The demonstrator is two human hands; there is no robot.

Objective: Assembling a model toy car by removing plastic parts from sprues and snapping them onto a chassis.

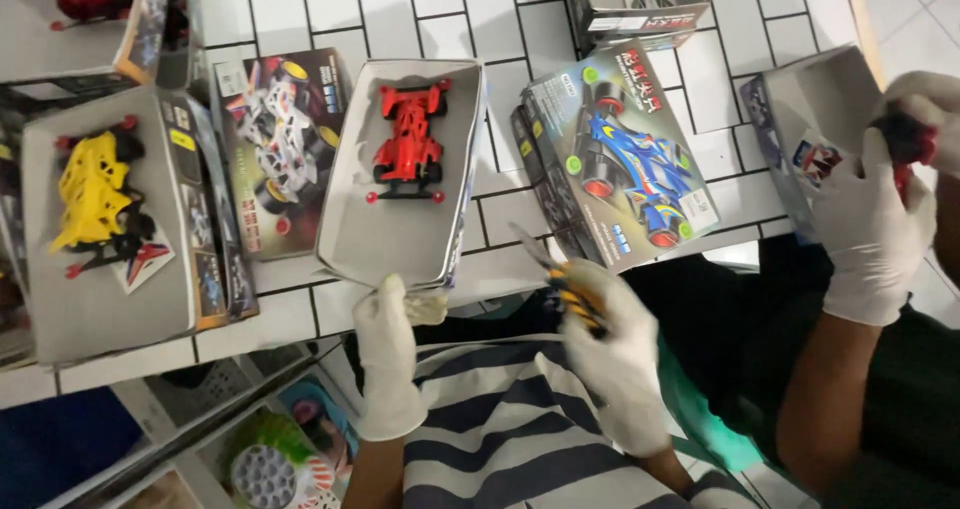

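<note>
My left hand (388, 354), in a white glove, grips the near edge of an open grey cardboard box (445, 229) on the white tiled counter. A red toy race car (408, 141) lies inside that box, towards its far end. My right hand (610, 354), also gloved in white, is closed on a tool with a yellow and black handle (572, 299); its thin metal tip (525, 241) points up and left towards the box. The tool's tip is blurred.
A yellow toy car (92, 199) sits in an open box at left. Closed car boxes (285, 149) (625, 164) flank the red car's box. At right, another person's gloved hands (880, 209) hold a red part over an open box (800, 119).
</note>
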